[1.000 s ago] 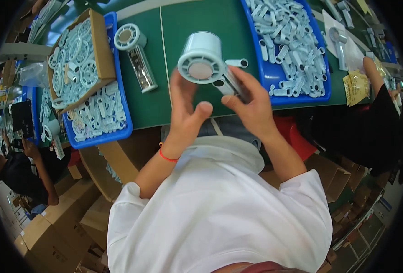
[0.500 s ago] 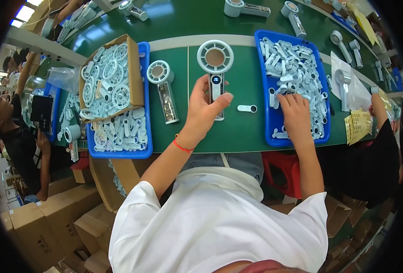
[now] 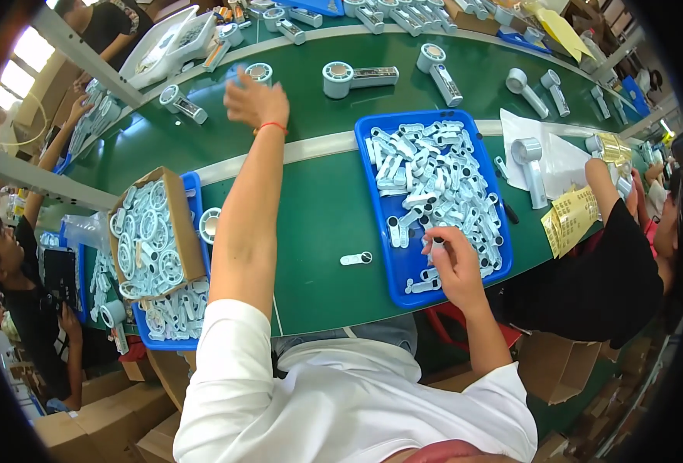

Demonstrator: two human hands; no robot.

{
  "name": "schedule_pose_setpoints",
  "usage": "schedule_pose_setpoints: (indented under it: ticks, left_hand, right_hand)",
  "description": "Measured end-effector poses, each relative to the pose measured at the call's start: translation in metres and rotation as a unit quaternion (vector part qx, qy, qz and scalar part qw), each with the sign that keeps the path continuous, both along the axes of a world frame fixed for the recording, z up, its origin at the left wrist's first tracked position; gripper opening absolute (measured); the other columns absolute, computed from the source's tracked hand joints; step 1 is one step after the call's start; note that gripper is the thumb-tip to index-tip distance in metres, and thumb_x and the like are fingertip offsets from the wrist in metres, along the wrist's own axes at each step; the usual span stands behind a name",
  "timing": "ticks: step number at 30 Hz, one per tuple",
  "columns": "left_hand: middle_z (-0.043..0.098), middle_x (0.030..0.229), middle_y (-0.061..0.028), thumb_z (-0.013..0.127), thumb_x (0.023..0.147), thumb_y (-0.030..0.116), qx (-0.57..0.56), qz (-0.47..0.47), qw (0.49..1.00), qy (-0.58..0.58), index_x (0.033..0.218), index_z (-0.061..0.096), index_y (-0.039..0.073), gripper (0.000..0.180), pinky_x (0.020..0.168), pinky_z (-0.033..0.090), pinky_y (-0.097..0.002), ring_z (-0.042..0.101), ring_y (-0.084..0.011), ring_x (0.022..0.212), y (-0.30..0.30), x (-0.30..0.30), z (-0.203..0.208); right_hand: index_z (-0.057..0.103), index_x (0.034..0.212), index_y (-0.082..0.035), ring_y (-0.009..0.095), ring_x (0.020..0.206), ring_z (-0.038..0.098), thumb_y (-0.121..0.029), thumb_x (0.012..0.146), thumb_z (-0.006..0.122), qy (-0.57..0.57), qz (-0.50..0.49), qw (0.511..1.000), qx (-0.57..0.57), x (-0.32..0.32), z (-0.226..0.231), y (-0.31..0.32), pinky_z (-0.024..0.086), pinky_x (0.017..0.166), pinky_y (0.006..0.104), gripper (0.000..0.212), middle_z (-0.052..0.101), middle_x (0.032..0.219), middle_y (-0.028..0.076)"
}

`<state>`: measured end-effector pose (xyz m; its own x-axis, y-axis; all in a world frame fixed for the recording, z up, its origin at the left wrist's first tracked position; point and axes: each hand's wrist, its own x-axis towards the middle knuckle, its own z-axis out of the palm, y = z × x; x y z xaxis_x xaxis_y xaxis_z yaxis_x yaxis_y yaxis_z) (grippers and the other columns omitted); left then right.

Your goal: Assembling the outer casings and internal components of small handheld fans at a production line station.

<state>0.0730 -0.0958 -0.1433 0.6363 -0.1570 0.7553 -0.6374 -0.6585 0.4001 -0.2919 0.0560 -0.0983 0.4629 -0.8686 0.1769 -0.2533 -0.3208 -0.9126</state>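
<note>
My left hand [image 3: 256, 100] is stretched far out over the back strip of the green surface, its fingers apart. Just past it a light-blue handheld fan [image 3: 259, 72] lies partly hidden by the fingers. My right hand [image 3: 460, 268] is over the front of the blue tray [image 3: 394, 285], thumb and fingers curled round a small light-blue plastic part [image 3: 438, 242] with a dark round end. Many similar parts [image 3: 449, 174] fill the tray. One loose piece [image 3: 355, 259] lies on the table left of it. Another fan [image 3: 209, 224] is mostly covered by my left forearm.
A cardboard box [image 3: 178, 224] of round fan grilles sits on a second blue tray [image 3: 195, 185] at left. Several fans, one of them lying sideways [image 3: 361, 78], rest on the back strip. Yellow sheets [image 3: 571, 220] lie at right. People sit on both sides.
My left hand has let go of the fan it held upright and now reaches far forward, beside a fan on the back strip. My right hand has lifted a little, fingers now curled round a part.
</note>
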Motion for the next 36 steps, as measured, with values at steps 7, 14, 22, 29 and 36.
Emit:
schedule_pose_setpoints:
  ticks: [7, 14, 22, 29, 36]
  left_hand:
    - [0.059, 0.111, -0.0199, 0.042, 0.082, 0.059, 0.23, -0.367, 0.814, 0.387, 0.123, 0.047, 0.005, 0.068, 0.088, 0.043, -0.0427, 0.055, -0.0361, 0.106, -0.091, -0.129, 0.035]
    - [0.065, 0.098, -0.0143, 0.045, 0.087, 0.043, 0.267, -0.339, 0.837, 0.335, 0.098, 0.063, 0.005, 0.043, 0.077, 0.049, -0.0384, 0.062, -0.0301, 0.095, -0.116, -0.152, 0.03]
    - [0.063, 0.093, -0.013, 0.049, 0.084, 0.022, -0.014, -0.404, 0.748, 0.526, 0.105, 0.06, 0.012, 0.026, 0.061, 0.056, -0.0319, 0.064, -0.0246, 0.079, -0.014, -0.098, 0.046]
    - [0.054, 0.098, -0.0092, 0.058, 0.083, 0.02, -0.095, -0.473, 0.807, 0.341, 0.115, 0.046, 0.002, 0.038, 0.063, 0.049, -0.0308, 0.061, -0.0163, 0.078, 0.171, -0.06, 0.067]
    - [0.052, 0.107, -0.0094, 0.07, 0.072, 0.005, -0.301, -0.52, 0.499, 0.625, 0.122, 0.038, 0.001, 0.06, 0.084, 0.046, -0.0331, 0.055, -0.019, 0.098, 0.311, -0.118, 0.033]
  right_hand:
    - [0.05, 0.107, -0.001, 0.018, 0.081, 0.062, 0.004, 0.08, 0.053, -0.091, 0.007, 0.977, 0.191, 0.008, 0.004, 0.005, 0.047, 0.067, 0.0248, 0.027, 0.06, 0.102, 0.014]
    - [0.056, 0.104, 0.001, 0.023, 0.086, 0.06, 0.003, 0.074, 0.058, -0.098, 0.054, 0.983, 0.146, -0.013, -0.004, 0.004, 0.047, 0.075, 0.0308, 0.029, 0.056, 0.093, 0.012]
    - [0.056, 0.107, 0.001, 0.02, 0.084, 0.057, 0.0, 0.077, 0.059, -0.1, 0.079, 0.98, 0.152, -0.007, -0.005, 0.02, 0.044, 0.076, 0.0295, 0.03, 0.056, 0.089, 0.01]
    - [0.049, 0.115, 0.0, 0.024, 0.091, 0.061, 0.004, 0.077, 0.055, -0.227, 0.106, 0.94, 0.231, 0.021, -0.013, 0.042, 0.048, 0.079, 0.0325, 0.039, 0.061, 0.095, 0.013]
    - [0.054, 0.114, 0.001, 0.019, 0.085, 0.063, -0.009, 0.082, 0.061, -0.19, 0.123, 0.916, 0.332, 0.06, -0.009, 0.058, 0.05, 0.07, 0.0258, 0.034, 0.063, 0.1, 0.014]
